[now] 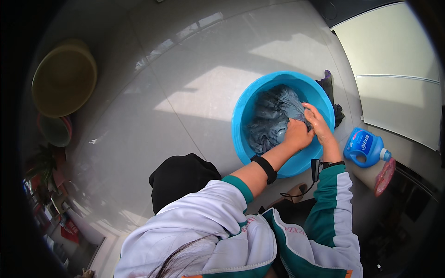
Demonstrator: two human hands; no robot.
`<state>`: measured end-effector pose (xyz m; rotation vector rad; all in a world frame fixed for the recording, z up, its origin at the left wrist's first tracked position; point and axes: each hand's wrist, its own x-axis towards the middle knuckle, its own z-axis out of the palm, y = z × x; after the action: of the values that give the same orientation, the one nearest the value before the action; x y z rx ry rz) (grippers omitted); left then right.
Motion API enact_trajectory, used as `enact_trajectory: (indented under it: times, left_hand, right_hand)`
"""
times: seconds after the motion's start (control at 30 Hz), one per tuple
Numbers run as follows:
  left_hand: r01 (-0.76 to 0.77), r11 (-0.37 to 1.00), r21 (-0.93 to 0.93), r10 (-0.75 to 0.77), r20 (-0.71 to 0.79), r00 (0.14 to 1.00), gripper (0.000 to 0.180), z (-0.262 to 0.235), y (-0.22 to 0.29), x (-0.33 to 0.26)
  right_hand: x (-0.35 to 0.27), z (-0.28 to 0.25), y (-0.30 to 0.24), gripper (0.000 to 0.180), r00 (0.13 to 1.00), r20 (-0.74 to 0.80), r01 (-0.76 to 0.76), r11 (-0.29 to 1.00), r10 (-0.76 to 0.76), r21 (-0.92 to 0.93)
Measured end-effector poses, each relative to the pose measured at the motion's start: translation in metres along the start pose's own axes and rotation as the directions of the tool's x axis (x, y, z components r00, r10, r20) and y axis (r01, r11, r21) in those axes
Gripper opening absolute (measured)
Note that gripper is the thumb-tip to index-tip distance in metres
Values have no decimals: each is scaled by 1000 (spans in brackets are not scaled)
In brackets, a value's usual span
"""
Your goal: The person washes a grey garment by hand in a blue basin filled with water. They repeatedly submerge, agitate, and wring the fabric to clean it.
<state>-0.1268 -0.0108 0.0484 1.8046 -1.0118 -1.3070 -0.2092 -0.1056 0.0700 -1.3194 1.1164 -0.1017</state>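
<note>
A bright blue plastic basin [237,125] rests on the tiled floor in front of me, with a wet, dark grey-blue garment [273,113] bunched inside it. My left hand [298,134] is closed on the cloth near the basin's middle, its fingertips hidden in the folds. Just right of it, my right hand [320,125] has its fingers curled onto the edge of the same cloth. The two hands nearly touch at the wrist side. What kind of garment it is does not show.
Right of the basin lies a blue detergent bottle [365,147] with a pink-red bag [384,177] beside it. Dark cloth [328,88] lies behind the rim, near pale cabinets [394,65]. A yellowish tub [65,78] and a smaller basin [54,129] stand far left.
</note>
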Motion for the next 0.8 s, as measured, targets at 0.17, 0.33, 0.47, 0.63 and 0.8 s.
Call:
enact_trajectory:
  times: [0.17, 0.33, 0.47, 0.63, 0.8]
  left_hand:
    - [227, 965, -128, -250, -212, 945, 52, 14, -39, 9]
    - [501, 577, -645, -675, -30, 737, 52, -5, -67, 28]
    - [415, 508, -755, -649, -19, 760, 61, -18, -62, 20]
    - [385, 82, -919, -488, 299, 820, 75, -43, -57, 16]
    - [137, -345, -929, -323, 254, 912, 58, -47, -52, 19]
  right_hand:
    - [46, 31, 36, 57, 953, -302, -151, 914, 33, -376]
    - [58, 53, 67, 66, 993, -46, -111, 732, 109, -672]
    - [55, 62, 49, 58, 884, -463, -236, 794, -64, -560]
    - [-9, 74, -1, 40, 931, -217, 222, 928, -293, -300]
    - [-94, 80, -64, 23, 894, -102, 359, 834, -436, -418]
